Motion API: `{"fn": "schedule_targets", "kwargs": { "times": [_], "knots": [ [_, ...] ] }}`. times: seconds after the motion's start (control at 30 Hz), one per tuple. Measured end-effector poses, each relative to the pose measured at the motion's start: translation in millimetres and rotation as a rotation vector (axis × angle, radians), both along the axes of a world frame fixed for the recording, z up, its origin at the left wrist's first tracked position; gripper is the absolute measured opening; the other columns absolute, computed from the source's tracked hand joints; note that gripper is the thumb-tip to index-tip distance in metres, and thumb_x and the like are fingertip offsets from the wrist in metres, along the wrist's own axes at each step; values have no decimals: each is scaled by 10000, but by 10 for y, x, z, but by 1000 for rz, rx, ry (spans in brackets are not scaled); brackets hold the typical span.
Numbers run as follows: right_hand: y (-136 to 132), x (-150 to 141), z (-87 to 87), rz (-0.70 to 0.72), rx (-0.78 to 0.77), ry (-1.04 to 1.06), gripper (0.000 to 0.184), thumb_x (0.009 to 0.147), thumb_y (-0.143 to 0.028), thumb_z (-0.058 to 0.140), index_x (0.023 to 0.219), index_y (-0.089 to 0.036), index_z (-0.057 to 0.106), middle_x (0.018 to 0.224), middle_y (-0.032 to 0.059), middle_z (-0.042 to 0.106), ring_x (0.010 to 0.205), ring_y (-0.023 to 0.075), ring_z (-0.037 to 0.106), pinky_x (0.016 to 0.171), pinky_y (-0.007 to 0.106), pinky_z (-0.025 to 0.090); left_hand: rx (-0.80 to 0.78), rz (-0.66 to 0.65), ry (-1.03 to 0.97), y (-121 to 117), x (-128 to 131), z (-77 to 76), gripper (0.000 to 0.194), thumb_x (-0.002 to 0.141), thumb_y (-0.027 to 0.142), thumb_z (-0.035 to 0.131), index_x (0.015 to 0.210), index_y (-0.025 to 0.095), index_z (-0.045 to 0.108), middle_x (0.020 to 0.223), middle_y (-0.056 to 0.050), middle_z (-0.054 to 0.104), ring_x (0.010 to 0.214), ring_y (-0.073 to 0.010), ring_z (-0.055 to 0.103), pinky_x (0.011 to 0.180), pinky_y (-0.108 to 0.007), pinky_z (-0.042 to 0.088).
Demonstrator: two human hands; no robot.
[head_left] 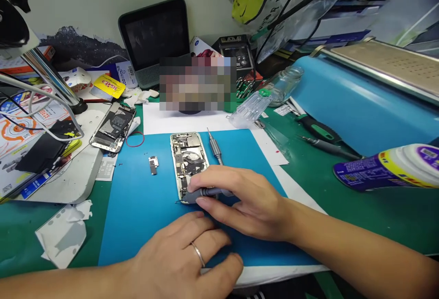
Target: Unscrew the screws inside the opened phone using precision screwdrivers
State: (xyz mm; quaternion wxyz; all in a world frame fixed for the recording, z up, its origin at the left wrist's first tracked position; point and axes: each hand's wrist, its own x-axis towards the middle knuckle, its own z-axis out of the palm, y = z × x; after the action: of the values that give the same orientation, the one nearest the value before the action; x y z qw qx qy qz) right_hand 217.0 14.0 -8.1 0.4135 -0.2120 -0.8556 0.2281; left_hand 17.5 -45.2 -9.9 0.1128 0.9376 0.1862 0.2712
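An opened phone (187,162) lies face down on a blue mat (137,198), its boards and cables bare. My right hand (240,203) pinches a grey screwdriver (206,193), whose tip sits at the phone's lower end. My left hand (185,258), wearing a ring, rests on the mat just below the phone with fingers curled loosely and nothing in them. A second grey screwdriver (215,147) lies beside the phone's right edge. A small loose part (153,164) sits on the mat left of the phone.
Another stripped phone (113,127) lies at upper left by a red ring (135,139). A tablet (154,38) stands at the back. Green-handled tools (318,130), a plastic case (250,107), a tipped can (387,168) and a blue machine (360,102) crowd the right. Crumpled paper (63,235) lies at lower left.
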Motion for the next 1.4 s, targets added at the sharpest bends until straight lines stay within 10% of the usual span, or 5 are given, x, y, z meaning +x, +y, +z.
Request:
{"fn": "schedule_targets", "kwargs": {
  "times": [0.13, 0.47, 1.4],
  "knots": [
    [21, -4, -47, -145, -124, 224, 406, 962, -134, 617, 1331, -261, 503, 996, 12, 719, 906, 123, 726, 827, 251, 619, -130, 47, -59, 121, -96, 215, 157, 1026, 251, 501, 995, 151, 618, 773, -36, 625, 659, -177, 523, 594, -342, 402],
    [167, -4, -23, -293, -452, 619, 279, 944, -275, 685, 1191, -250, 558, 857, -23, 719, 721, 94, 702, 643, 194, 576, -364, 496, -210, 483, -158, 116, 91, 936, 201, 626, 1023, 219, 606, 838, 11, 592, 750, -160, 547, 663, -289, 425],
    [102, -15, 7, -340, -418, 519, 267, 952, -364, 680, 1153, -249, 548, 846, 4, 736, 697, 132, 700, 638, 258, 606, -299, 355, -230, 503, -175, 40, 90, 982, 156, 663, 988, 194, 744, 791, 15, 725, 694, -147, 641, 713, -321, 434]
  ]
}}
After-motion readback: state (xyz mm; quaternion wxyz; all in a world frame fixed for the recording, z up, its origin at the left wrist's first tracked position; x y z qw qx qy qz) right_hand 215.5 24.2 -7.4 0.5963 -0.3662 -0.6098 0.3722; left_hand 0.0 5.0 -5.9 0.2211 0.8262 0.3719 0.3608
